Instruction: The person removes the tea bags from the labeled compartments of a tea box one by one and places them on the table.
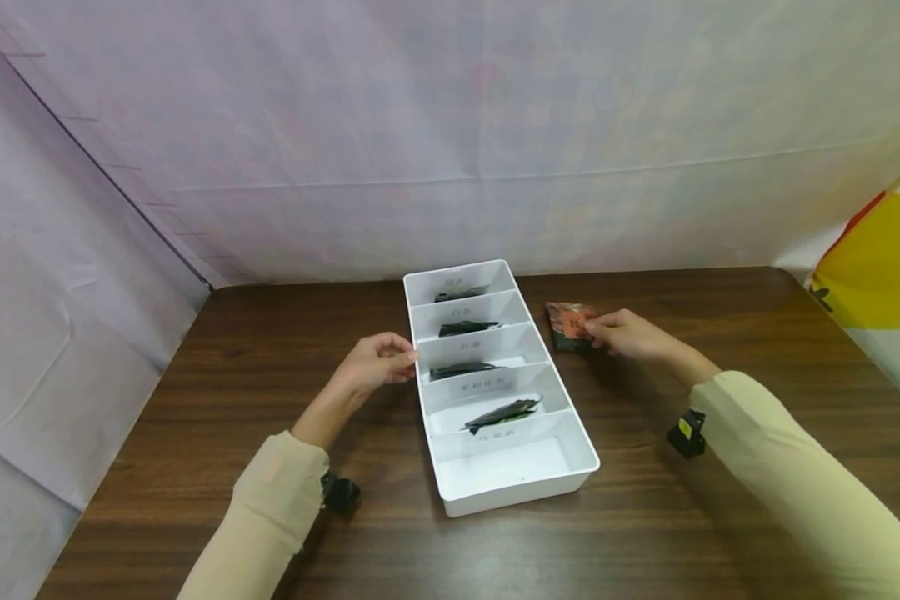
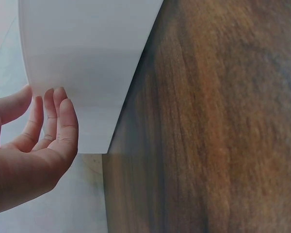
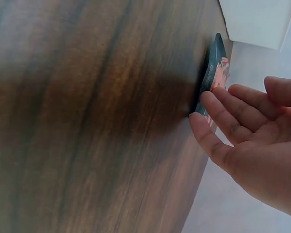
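A long white plastic tray with dividers stands on the table, dark sachets lying in several of its compartments. My left hand is at the tray's left side, fingers loosely bent. In the left wrist view, the thumb tip is right at the rim and the other fingertips meet the outer wall. To the right of the tray a black and red sachet lies flat on the table. My right hand reaches its near right edge. The right wrist view has the fingertips against the sachet, with the thumb apart from it.
The brown wooden table runs back to a pale hanging cloth. Handwritten labels mark the tray's dividers. The frontmost compartment shows only its white floor. A yellow patterned cloth hangs at the far right.
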A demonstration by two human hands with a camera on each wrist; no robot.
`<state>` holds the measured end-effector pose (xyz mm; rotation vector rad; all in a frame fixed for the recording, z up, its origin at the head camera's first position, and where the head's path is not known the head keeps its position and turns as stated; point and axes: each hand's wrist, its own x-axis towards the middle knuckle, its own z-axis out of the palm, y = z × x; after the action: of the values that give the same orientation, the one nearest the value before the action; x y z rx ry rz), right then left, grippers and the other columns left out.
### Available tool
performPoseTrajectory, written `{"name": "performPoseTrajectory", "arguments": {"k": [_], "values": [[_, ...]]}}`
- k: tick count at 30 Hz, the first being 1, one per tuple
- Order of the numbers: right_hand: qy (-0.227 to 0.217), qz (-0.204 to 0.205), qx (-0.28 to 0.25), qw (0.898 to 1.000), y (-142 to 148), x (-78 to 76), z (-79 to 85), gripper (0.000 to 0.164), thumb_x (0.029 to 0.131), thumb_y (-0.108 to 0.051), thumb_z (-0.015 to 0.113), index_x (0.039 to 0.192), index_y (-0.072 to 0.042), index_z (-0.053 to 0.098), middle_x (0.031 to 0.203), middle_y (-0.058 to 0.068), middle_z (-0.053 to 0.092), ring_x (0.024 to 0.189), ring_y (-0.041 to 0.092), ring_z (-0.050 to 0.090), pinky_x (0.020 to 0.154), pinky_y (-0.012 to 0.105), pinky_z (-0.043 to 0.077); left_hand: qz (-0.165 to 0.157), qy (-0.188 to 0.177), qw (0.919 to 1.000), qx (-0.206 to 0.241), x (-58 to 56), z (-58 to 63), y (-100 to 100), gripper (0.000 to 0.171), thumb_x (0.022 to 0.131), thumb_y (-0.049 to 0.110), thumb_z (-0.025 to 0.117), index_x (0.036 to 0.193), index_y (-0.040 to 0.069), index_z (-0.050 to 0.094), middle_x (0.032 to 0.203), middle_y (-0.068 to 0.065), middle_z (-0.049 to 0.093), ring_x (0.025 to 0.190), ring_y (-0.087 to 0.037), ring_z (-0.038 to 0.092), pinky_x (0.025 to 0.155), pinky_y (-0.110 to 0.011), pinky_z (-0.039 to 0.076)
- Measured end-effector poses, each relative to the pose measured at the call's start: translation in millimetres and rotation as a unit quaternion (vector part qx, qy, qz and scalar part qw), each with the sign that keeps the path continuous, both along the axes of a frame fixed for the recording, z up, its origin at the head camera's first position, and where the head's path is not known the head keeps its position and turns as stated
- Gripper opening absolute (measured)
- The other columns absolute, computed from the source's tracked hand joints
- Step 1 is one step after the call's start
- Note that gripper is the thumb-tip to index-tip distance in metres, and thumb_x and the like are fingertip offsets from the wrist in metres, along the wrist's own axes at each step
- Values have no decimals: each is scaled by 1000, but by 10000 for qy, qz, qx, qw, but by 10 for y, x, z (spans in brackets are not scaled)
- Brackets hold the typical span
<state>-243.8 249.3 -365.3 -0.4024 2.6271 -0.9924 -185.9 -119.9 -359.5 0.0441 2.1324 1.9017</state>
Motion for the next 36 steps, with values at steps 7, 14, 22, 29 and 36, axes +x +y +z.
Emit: {"name": "performPoseTrajectory", "arguments": {"k": [7, 14, 22, 29, 36], "values": [[-48, -62, 32, 10000, -31, -107, 9, 42, 100, -20, 38, 116, 17, 49, 96, 26, 60, 90, 34, 55, 72, 37, 48, -9, -1, 10000, 55, 2, -2, 2, 8, 88, -3, 56, 92, -9, 52, 73, -5, 57, 67, -13, 57, 71, -33, 51], [-64, -255, -76, 9996, -83, -220, -30, 39, 99, -20, 39, 110, 14, 54, 95, 22, 57, 88, 31, 51, 71, 32, 41, -7, -31, 10000, 26, -4, -1, 11, 7, 88, -3, 56, 92, -8, 52, 73, -4, 56, 66, -13, 57, 73, -36, 51], [-2, -372, 35, 9993, -154, -322, -38, 39, 99, -21, 37, 110, 12, 54, 95, 20, 54, 87, 29, 47, 75, 35, 38, 14, -14, 10000, 57, -9, -4, 14, 12, 87, -4, 56, 94, -13, 51, 71, -4, 56, 65, -13, 57, 70, -32, 52], [144, -396, 145, 9990, -214, -341, -15, 41, 99, -19, 37, 116, 16, 50, 98, 23, 55, 89, 30, 48, 75, 35, 39, 48, -21, 10000, 22, -5, -6, 15, 14, 87, -4, 57, 95, -14, 52, 72, -5, 56, 66, -14, 57, 69, -32, 52], [374, -330, 256, 9984, -242, -342, -17, 40, 99, -18, 38, 117, 14, 51, 102, 26, 57, 92, 31, 51, 80, 39, 41, 31, -12, 10000, 6, -2, -1, 14, 13, 87, -3, 57, 95, -13, 52, 72, -5, 57, 66, -13, 57, 71, -35, 51]]}}
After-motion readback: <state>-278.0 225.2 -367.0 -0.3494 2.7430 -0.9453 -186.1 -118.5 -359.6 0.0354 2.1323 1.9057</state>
